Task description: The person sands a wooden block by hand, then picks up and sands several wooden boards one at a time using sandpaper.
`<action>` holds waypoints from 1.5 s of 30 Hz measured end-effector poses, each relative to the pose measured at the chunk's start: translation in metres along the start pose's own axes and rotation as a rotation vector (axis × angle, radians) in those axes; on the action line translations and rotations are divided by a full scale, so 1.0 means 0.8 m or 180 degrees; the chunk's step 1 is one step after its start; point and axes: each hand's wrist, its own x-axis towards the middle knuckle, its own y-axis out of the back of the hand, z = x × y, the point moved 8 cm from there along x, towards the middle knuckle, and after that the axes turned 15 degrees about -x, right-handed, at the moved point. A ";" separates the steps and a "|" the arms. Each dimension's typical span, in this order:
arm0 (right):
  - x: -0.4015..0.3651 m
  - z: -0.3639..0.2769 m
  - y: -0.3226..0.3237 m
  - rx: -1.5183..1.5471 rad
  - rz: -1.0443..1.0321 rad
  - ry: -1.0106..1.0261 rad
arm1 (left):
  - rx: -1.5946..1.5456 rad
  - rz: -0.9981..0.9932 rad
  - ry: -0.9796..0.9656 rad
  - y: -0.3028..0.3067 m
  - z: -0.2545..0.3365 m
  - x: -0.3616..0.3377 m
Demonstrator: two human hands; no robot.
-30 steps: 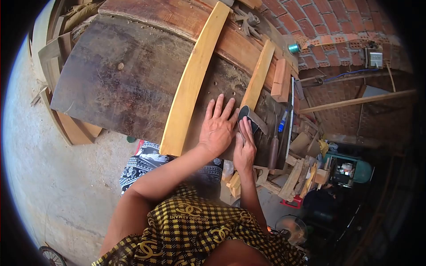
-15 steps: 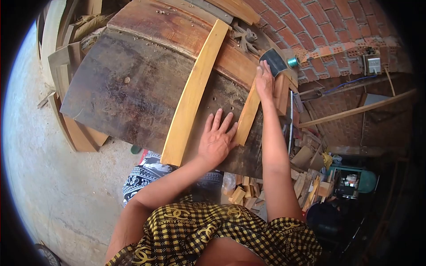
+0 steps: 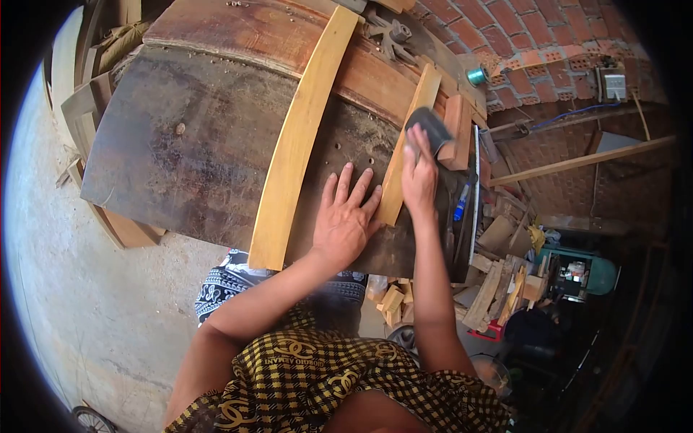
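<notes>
My left hand (image 3: 342, 225) lies with fingers spread on the dark worktable (image 3: 170, 148), its thumb side against a narrow wooden strip (image 3: 393, 184). My right hand (image 3: 420, 179) presses a dark sheet of sandpaper (image 3: 432, 130) onto the upper part of that strip; the sheet is blurred and curls at its edge. Parallel to the strip, left of my left hand, runs a longer, slightly curved yellowish board (image 3: 294, 155). Part of the strip is covered by the sandpaper and my right hand.
A reddish wooden block (image 3: 455, 133) and a blue marker-like object (image 3: 461, 203) lie at the table's right side. A metal fitting (image 3: 391, 37) and a green spool (image 3: 476, 76) sit at the back. Wood scraps (image 3: 498, 289) are piled below right, near a brick wall (image 3: 505, 29).
My right hand has drawn the sandpaper down the strip toward me, uncovering the strip's far end. My left hand stays flat beside it. The whole view has shifted slightly.
</notes>
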 end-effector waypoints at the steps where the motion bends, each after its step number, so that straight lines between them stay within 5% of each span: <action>1: 0.043 0.026 -0.018 0.0032 0.0104 0.0023 | 0.0009 -0.0021 0.0016 0.001 -0.001 0.000; 7: 0.190 0.087 -0.062 -0.0146 -0.0163 -0.0297 | 0.0027 0.0010 0.0051 0.006 -0.002 0.001; 19: -0.131 -0.062 0.033 0.0418 -0.0460 -0.0302 | -0.0008 0.0182 -0.0016 0.004 -0.004 0.002; 30: 0.178 0.085 -0.057 0.0153 -0.0221 -0.0286 | -0.0068 -0.0009 0.0062 0.004 -0.002 0.002; 34: 0.112 0.053 -0.044 0.0133 0.0014 -0.0200 | -0.0024 0.0070 0.0025 0.005 -0.001 0.000; 41: -0.157 -0.063 0.035 0.0290 -0.0361 -0.0337 | 0.0125 0.0160 -0.0049 0.002 -0.001 -0.002; 45: -0.143 -0.063 0.041 0.0393 -0.0416 -0.0292 | 0.0152 0.0205 -0.0094 0.000 -0.002 -0.002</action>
